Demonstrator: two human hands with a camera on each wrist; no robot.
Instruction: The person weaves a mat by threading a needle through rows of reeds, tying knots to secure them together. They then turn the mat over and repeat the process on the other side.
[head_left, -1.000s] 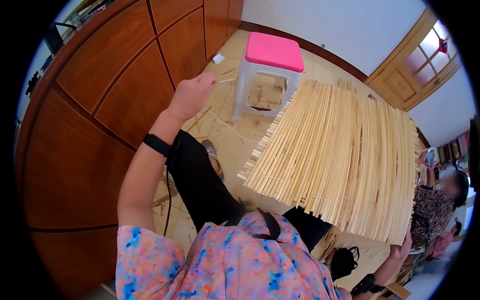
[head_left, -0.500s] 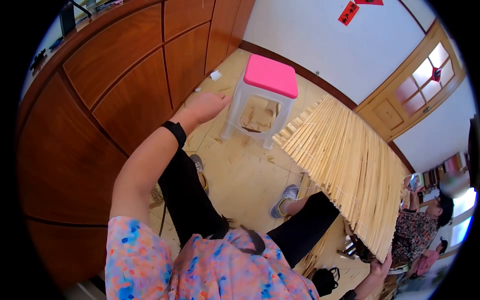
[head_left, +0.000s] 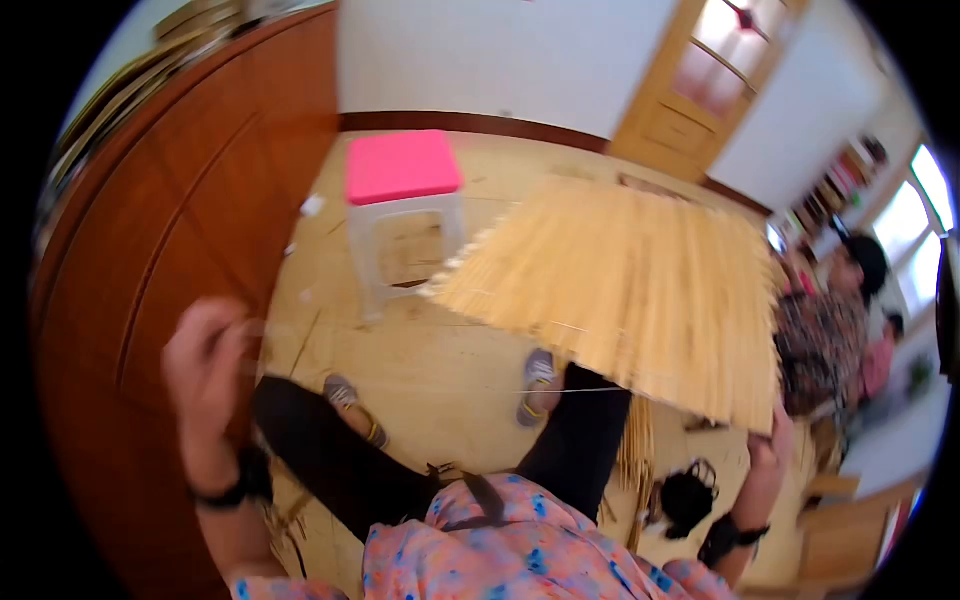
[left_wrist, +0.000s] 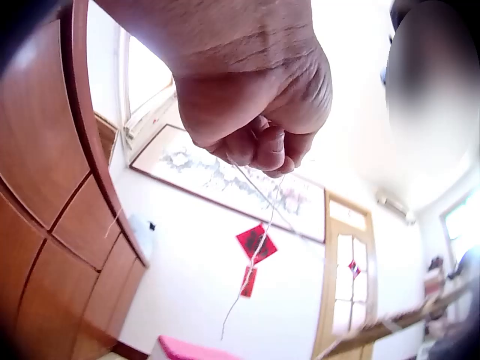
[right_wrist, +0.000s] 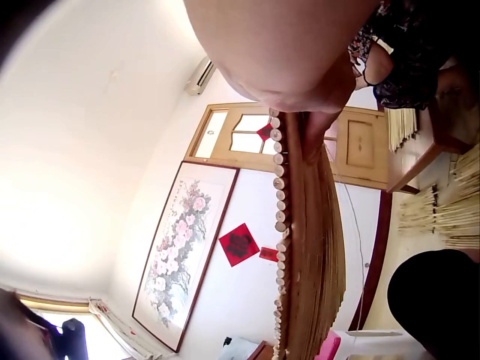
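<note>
A mat of pale thin reed sticks (head_left: 620, 290), tied in rows with thread, is held up at a tilt over the lap. My right hand (head_left: 772, 440) grips its near right corner, fingers and thumb on its edge. In the right wrist view the mat (right_wrist: 315, 255) appears edge-on, with round cut stick ends along its side. My left hand (head_left: 207, 360), well away to the left, pinches a thin white string (left_wrist: 263, 234) between curled fingers. The string (head_left: 580, 389) stretches across over the legs to the mat's near edge. A loose end dangles below the left hand.
A white stool with a pink seat (head_left: 404, 168) stands ahead by the wall. The wooden cabinet (head_left: 130, 330) lines the left side, close to my left hand. Another person (head_left: 825, 335) sits at the right. Loose reeds (head_left: 637, 460) and a black bag (head_left: 686, 500) lie on the floor.
My left hand has swung left and back toward the body, drawing the string across. The mat has stayed in my right hand while its tilt changed. The head view has turned right.
</note>
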